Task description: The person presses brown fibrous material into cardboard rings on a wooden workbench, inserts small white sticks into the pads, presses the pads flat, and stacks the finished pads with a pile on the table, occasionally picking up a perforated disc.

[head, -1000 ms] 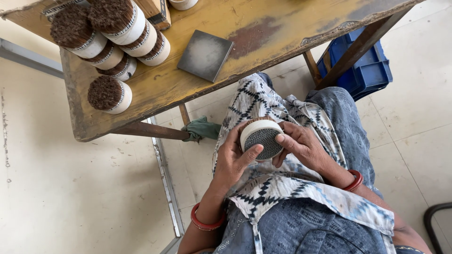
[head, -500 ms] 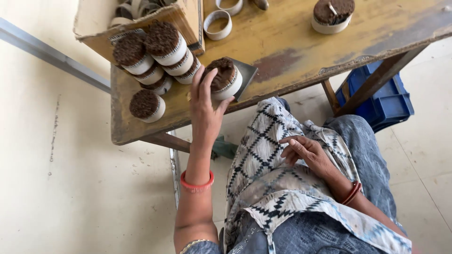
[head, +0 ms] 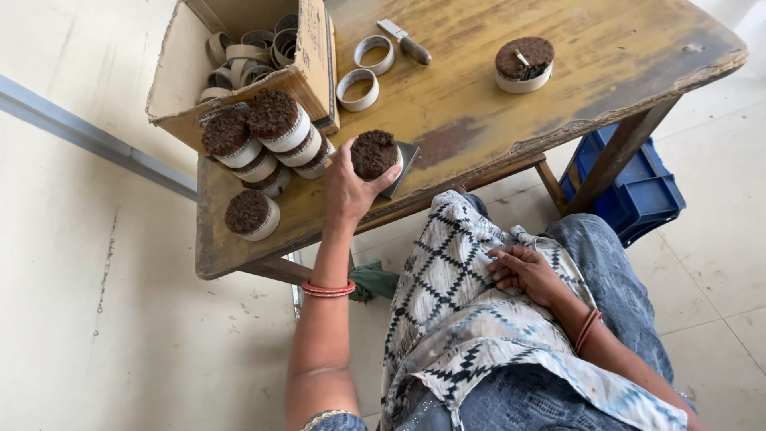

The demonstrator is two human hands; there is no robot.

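My left hand [head: 349, 190] grips a white ring packed with dark brown fibre [head: 375, 154] over the wooden table [head: 479, 96], beside a small grey metal plate [head: 403, 164]. Just left of it is a pile of similar filled rings [head: 267, 132], with one more filled ring [head: 249, 214] nearer the table's left front. My right hand [head: 525, 270] rests flat on my lap, on the patterned black-and-white cloth [head: 455, 311], holding nothing.
A cardboard box [head: 239, 56] with several empty white rings sits at the table's back left. Two empty rings [head: 363, 76], a small knife-like tool [head: 405, 41] and another filled ring [head: 523, 64] lie further back. A blue crate [head: 630, 187] stands under the table's right side.
My left hand carried the filled ring from my lap up onto the table and now holds it by the pile. My right hand let go and stayed on my lap.
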